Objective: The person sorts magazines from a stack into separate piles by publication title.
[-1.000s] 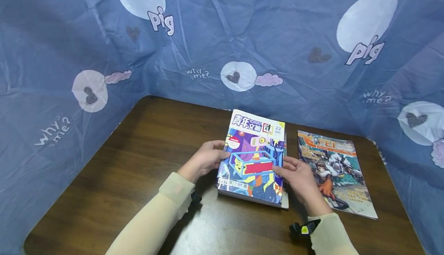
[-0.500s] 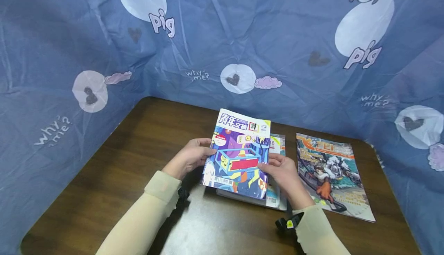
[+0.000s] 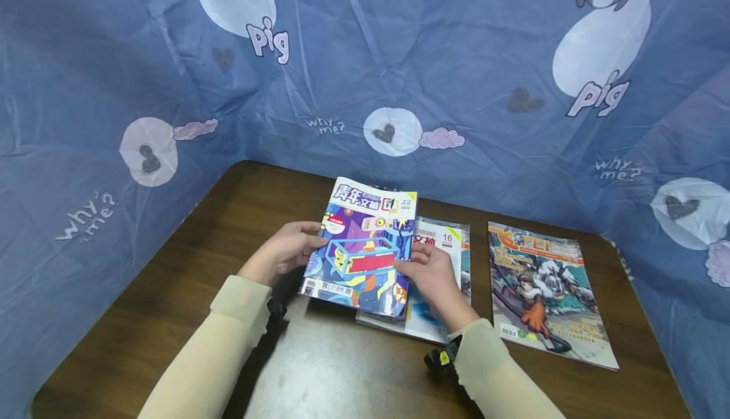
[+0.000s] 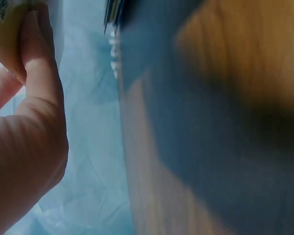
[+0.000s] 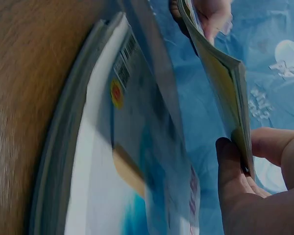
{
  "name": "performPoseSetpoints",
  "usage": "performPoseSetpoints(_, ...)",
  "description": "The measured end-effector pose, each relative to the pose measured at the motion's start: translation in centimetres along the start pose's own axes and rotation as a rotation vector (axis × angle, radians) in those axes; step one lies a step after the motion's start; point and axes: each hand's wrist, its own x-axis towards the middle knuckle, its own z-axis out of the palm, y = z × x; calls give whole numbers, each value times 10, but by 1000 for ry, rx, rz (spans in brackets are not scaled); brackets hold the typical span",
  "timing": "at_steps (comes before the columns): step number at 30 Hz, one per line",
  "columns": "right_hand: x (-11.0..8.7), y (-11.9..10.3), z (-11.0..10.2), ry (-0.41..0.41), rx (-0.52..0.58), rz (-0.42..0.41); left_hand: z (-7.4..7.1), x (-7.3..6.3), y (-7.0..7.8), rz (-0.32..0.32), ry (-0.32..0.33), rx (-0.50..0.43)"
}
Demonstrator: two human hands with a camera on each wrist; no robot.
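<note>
A magazine with a purple and blue cartoon cover (image 3: pixel 365 248) is held by its two side edges, raised over the table. My left hand (image 3: pixel 287 249) pinches its left edge, thumb on the cover and fingers beneath. On the opposite edge, my right hand (image 3: pixel 430 276) grips with the thumb on top; the right wrist view shows its thumb and fingers (image 5: pixel 230 161) on both faces of the magazine. Below and to the right lies a stack of magazines (image 3: pixel 441 241), the top one white with a red title and "16". The held magazine partly covers that stack.
Another magazine with a fantasy-figure cover (image 3: pixel 547 292) lies flat at the right of the brown wooden table (image 3: pixel 171 305). Blue cloth (image 3: pixel 319 58) with pig prints hangs behind the table and along its sides.
Both hands have lifted the cartoon-cover magazine off the stack and carried it left. The white magazine underneath has come into view. The magazine on the right stays in place.
</note>
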Motion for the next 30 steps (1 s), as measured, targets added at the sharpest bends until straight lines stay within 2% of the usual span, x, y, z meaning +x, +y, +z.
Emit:
performPoseSetpoints(4, 2, -5, 12, -4, 25, -9, -11, 0, 6, -15, 10, 20)
performPoseSetpoints(15, 17, -27, 31, -24, -23, -1, -33, 7, 17, -32, 71, 70)
performPoseSetpoints(24, 33, -33, 52, -36, -14, -48, -46, 12, 26, -40, 177, 121)
performPoseSetpoints(30, 46, -35, 69, -47, 7, -36, -54, 18, 27, -54, 261, 186)
